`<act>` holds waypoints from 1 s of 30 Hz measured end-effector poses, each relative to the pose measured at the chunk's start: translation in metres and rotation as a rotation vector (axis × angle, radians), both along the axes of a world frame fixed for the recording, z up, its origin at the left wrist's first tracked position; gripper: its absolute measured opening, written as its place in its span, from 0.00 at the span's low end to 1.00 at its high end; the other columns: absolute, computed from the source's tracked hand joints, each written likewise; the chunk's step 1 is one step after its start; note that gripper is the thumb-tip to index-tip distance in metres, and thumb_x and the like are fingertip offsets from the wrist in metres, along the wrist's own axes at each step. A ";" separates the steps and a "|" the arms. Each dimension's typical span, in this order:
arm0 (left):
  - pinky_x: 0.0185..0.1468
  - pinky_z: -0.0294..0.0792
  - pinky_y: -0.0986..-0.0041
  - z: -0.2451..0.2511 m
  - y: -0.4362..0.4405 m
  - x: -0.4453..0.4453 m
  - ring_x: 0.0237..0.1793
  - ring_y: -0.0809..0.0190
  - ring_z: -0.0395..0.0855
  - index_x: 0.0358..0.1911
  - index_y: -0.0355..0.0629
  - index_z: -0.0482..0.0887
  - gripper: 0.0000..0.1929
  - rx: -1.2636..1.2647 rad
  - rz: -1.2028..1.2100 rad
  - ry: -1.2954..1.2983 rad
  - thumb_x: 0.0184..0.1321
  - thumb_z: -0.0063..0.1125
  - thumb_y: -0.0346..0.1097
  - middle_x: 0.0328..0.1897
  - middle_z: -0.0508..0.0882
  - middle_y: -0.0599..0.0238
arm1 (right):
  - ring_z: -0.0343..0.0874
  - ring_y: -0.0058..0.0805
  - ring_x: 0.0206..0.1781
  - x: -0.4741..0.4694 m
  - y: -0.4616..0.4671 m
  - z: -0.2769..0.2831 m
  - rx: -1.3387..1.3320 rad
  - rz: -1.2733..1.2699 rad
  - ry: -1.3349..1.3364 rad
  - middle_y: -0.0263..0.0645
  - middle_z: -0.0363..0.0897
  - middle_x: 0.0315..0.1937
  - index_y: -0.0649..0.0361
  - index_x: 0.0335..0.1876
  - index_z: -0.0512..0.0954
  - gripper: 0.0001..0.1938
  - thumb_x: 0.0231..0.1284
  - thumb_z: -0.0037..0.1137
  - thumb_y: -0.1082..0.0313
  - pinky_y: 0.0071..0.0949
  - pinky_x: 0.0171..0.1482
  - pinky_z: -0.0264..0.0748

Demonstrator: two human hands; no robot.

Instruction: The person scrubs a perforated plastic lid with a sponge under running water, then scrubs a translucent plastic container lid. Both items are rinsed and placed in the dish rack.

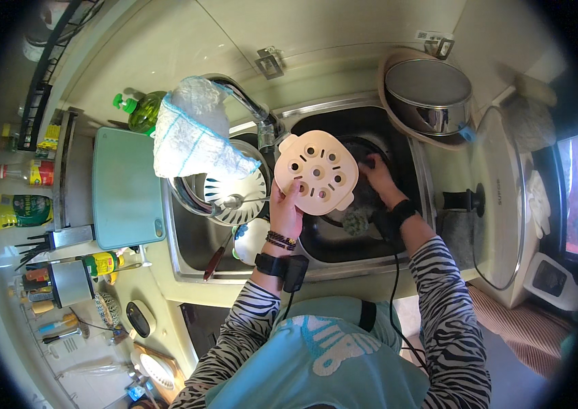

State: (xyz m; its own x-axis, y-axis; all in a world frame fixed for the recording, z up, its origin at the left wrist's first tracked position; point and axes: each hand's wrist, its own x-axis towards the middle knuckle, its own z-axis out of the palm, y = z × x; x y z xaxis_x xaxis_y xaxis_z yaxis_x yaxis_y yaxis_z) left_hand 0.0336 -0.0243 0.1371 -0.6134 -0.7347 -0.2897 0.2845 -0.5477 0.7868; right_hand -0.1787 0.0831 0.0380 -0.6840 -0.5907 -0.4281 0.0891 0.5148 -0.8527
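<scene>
My left hand (287, 209) grips the lower edge of a pale pink plastic tray with round holes and slots (317, 173), its thumb on the face; the tray is above the middle of the double sink. Over the right basin is my right hand (377, 175), its fingers in shadow beside a dark round pan (350, 153) and partly hidden; whether they hold anything cannot be told. A greenish scrubber (356, 221) lies below that hand. Water runs from the faucet (240, 94), which has a white and blue cloth (191, 128) draped on it, near a white slotted colander (235, 197) in the left basin.
A steel pot (424, 97) stands at the sink's back right corner, and a large glass lid (498, 204) is to the right. On the left are a green cutting board (127, 189) and a green soap bottle (146, 112). A red-handled utensil (215, 262) and a patterned bowl (252, 242) occupy the left basin.
</scene>
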 end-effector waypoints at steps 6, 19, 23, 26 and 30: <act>0.61 0.73 0.62 -0.010 -0.004 0.007 0.60 0.59 0.77 0.63 0.47 0.67 0.20 -0.007 0.054 -0.071 0.71 0.51 0.40 0.61 0.76 0.62 | 0.76 0.45 0.56 0.011 -0.005 -0.013 0.073 -0.201 -0.283 0.53 0.76 0.56 0.64 0.56 0.74 0.21 0.56 0.61 0.70 0.39 0.58 0.71; 0.55 0.69 0.73 -0.025 0.003 -0.007 0.50 0.65 0.77 0.54 0.34 0.75 0.26 -0.593 -0.070 -0.526 0.77 0.34 0.53 0.52 0.80 0.60 | 0.79 0.41 0.45 0.098 -0.045 0.141 -0.216 0.276 0.982 0.40 0.75 0.44 0.54 0.45 0.77 0.12 0.54 0.58 0.66 0.36 0.41 0.80; 0.50 0.69 0.75 -0.022 -0.001 -0.009 0.45 0.67 0.76 0.51 0.34 0.78 0.26 -0.492 0.068 -0.495 0.77 0.34 0.52 0.47 0.82 0.64 | 0.79 0.40 0.43 0.091 -0.047 0.138 -0.265 0.222 0.953 0.38 0.75 0.43 0.54 0.41 0.76 0.10 0.53 0.59 0.66 0.36 0.38 0.79; 0.42 0.70 0.69 -0.012 0.000 -0.010 0.36 0.62 0.77 0.40 0.31 0.77 0.25 -0.705 0.118 -0.607 0.76 0.37 0.50 0.34 0.82 0.54 | 0.79 0.40 0.42 0.083 -0.044 0.129 -0.249 0.277 1.024 0.38 0.74 0.42 0.53 0.41 0.76 0.10 0.53 0.58 0.66 0.36 0.37 0.79; 0.36 0.69 0.65 0.000 0.004 -0.013 0.30 0.51 0.79 0.40 0.33 0.77 0.22 -0.838 0.045 -0.638 0.76 0.37 0.48 0.29 0.80 0.48 | 0.80 0.37 0.41 0.089 -0.041 0.125 -0.227 0.237 0.935 0.37 0.74 0.41 0.51 0.41 0.76 0.08 0.55 0.57 0.64 0.38 0.36 0.79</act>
